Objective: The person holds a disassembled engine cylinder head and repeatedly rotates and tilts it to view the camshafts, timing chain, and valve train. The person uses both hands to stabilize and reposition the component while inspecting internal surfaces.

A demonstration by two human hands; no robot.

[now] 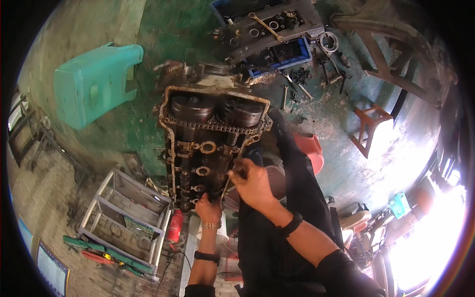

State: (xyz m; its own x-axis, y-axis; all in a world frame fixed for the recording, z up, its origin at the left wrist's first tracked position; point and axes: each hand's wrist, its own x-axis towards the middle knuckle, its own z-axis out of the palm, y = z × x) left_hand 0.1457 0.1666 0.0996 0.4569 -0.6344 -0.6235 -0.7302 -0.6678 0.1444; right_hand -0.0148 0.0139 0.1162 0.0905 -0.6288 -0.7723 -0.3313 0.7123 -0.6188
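Observation:
An engine [203, 171] with its top uncovered stands in front of me, dark and oily inside a pale rim. Two round camshaft gears [192, 107] sit side by side at its far end, with a timing chain [213, 123] running across just below them. My left hand [209, 210] is at the engine's near end, fingers closed at the inner parts; what they grip is hidden. Over the right rim hovers my right hand [251, 184], its fingers curled into a pinch. Anything between them is too small to make out.
A turquoise plastic stool [91, 86] lies at the left. Beyond the engine, wrenches [284, 97] and metal parts lie around a blue tray [282, 55]. At lower left are a metal frame cart [106, 210] and a red bottle [175, 226]. A reddish-brown stool [368, 129] stands right.

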